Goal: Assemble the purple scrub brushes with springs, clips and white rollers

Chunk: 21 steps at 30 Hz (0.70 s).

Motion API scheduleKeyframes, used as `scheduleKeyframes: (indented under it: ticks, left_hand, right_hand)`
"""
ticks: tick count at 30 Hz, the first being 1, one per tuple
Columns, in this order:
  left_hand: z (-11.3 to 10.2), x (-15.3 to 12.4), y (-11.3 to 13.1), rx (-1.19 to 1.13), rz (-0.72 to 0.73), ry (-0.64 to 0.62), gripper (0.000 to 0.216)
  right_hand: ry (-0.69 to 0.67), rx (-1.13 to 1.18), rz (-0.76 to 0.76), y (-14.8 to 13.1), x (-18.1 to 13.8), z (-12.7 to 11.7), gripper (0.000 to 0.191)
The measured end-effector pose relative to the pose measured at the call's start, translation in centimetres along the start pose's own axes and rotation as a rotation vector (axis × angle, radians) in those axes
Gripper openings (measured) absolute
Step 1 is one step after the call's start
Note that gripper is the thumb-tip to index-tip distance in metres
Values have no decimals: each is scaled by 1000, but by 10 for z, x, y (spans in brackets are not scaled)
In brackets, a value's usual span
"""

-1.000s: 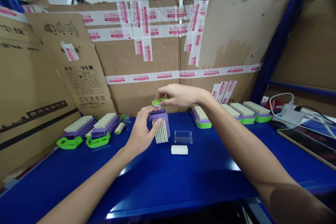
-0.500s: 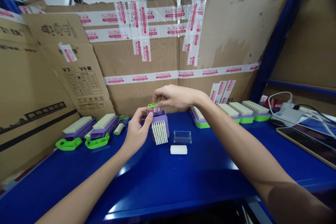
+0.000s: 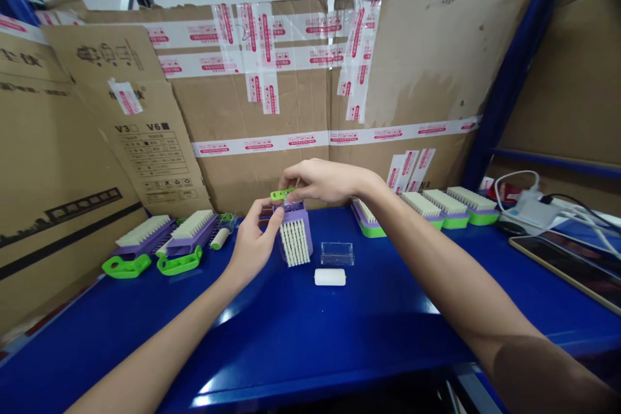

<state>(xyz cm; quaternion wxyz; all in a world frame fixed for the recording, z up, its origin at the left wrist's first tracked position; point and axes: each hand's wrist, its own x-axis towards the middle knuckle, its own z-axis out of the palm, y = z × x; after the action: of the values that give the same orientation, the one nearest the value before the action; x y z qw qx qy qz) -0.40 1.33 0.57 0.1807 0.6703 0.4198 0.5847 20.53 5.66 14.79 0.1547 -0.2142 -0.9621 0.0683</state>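
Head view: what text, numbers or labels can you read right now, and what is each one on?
"V3" and "V6", each beside a small box: leaning cardboard sheet.
Printed table under them: too small to read.
Large dark characters at the sheet's top: blurred.
Red print on the packing tape: too small.
Purple brush and green clip: no readable text.
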Motion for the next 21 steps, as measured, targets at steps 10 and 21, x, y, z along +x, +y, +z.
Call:
scheduleKeyframes:
  ticks: [10,21]
  left_hand:
    - [0,0,0,-5,-19,-20,37]
    - [0,0,-2,13,-23,-25,39]
  right_hand:
    - [6,-16,-1,-1,0,1,16]
    - [-49,-10,10,3,1,4,13]
